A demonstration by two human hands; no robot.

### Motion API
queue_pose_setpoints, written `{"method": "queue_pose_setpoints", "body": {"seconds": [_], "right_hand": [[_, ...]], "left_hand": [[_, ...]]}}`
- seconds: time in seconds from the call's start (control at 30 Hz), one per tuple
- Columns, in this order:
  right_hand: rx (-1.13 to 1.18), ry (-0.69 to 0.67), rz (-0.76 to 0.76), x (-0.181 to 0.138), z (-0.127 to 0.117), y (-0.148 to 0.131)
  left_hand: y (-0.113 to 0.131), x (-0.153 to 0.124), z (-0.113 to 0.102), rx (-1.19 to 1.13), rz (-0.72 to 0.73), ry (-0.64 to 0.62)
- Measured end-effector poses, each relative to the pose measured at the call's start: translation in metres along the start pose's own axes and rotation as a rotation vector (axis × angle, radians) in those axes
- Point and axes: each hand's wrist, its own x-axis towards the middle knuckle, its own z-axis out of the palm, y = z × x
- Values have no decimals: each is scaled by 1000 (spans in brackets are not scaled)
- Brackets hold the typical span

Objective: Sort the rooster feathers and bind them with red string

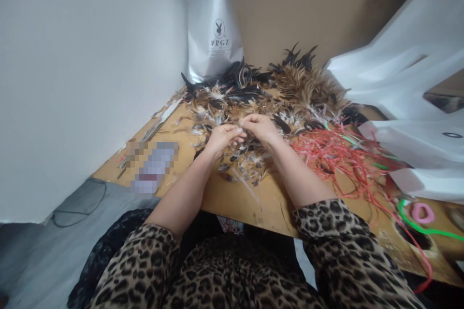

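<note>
My left hand point(225, 138) and my right hand point(260, 128) meet above the middle of the table, fingertips almost touching. Both are closed in a pinch. Whatever lies between the fingertips is too small to make out. Beneath and beyond them spreads a heap of loose brown, black and white feathers point(206, 110). A bundle of brown feathers point(308, 84) lies behind my right hand. Near my right forearm is a tangle of red plastic strips point(326, 157). Thin clear strips point(248, 187) rest on the wood between my forearms.
A silvery printed bag point(213, 24) stands at the back by the white wall point(90, 72). White plastic sheeting point(391, 72) hangs over the right side. A pink ring point(423, 213) and green strip point(408, 222) lie near a hole in the wooden table point(268, 217). A blurred-out object point(155, 166) is at left.
</note>
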Motion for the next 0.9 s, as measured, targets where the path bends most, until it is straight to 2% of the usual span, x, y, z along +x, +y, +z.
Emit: {"method": "queue_pose_setpoints", "body": {"seconds": [0.27,0.4,0.5,0.6,0.7,0.8,0.9], "right_hand": [[30,-20,4,1,0,1],[-38,-70,-83,2,-3,2],[-294,-92,-259,0,-7,-1],[-701,-74,-497,-4,-7,-5],[-1011,-40,-610,-9,-3,-7],[-1102,10,-613,-10,1,-5],[-1071,34,-606,-9,1,-2]], "left_hand": [[0,0,0,-76,-2,1],[2,3,-4,-215,-28,11],[4,5,-8,-347,-57,47],[4,6,-10,-409,-87,53],[4,4,-9,-413,-116,28],[3,3,-6,-403,-136,19],[4,3,-7,-381,-113,21]]}}
